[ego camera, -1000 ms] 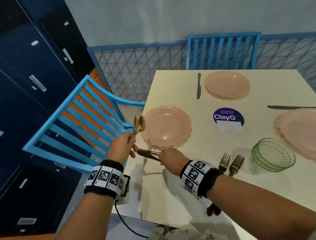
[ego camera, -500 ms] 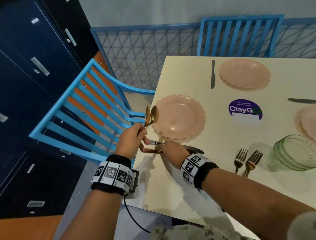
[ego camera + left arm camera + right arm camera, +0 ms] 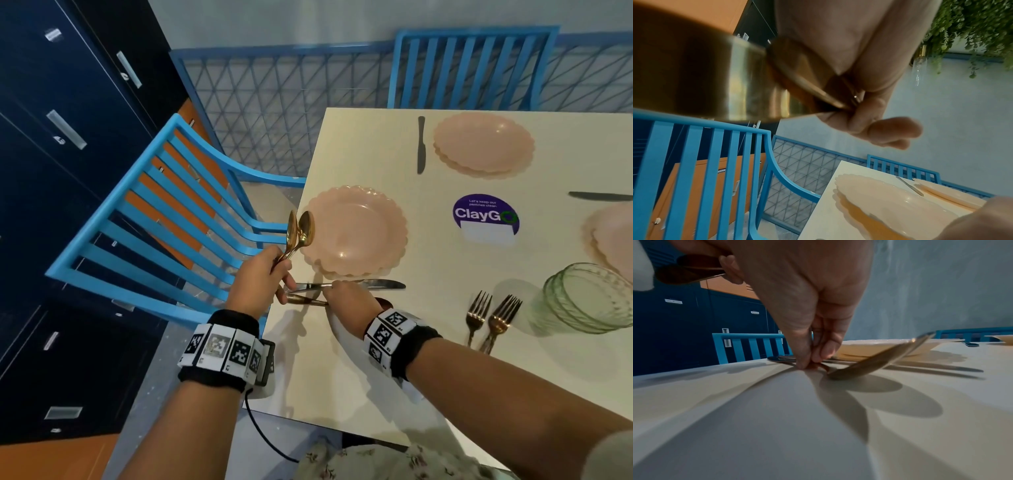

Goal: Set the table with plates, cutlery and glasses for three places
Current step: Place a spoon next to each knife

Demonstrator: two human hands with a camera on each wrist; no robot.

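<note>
My left hand (image 3: 282, 274) grips two gold spoons (image 3: 301, 229) by the handles, bowls up, off the table's left edge; they fill the left wrist view as a gold blur (image 3: 748, 91). My right hand (image 3: 327, 296) pinches the handle of a third gold spoon (image 3: 305, 301) low on the table (image 3: 342, 383). In the right wrist view the fingertips (image 3: 805, 365) press that handle down while the spoon's bowl (image 3: 869, 366) points back toward the wrist. A silver knife (image 3: 356, 284) lies just beyond it, beside the near pink plate (image 3: 356, 233).
A far pink plate (image 3: 483, 144) has a knife (image 3: 420, 144) at its left. A third plate (image 3: 613, 236) and knife (image 3: 599, 196) are at the right edge. Two forks (image 3: 489, 317) lie beside stacked green glasses (image 3: 589, 298). Blue chairs (image 3: 164, 219) stand around.
My right hand has lowered its spoon onto the table alongside the knife, which now lies flat. The left hand still holds its two spoons upright.
</note>
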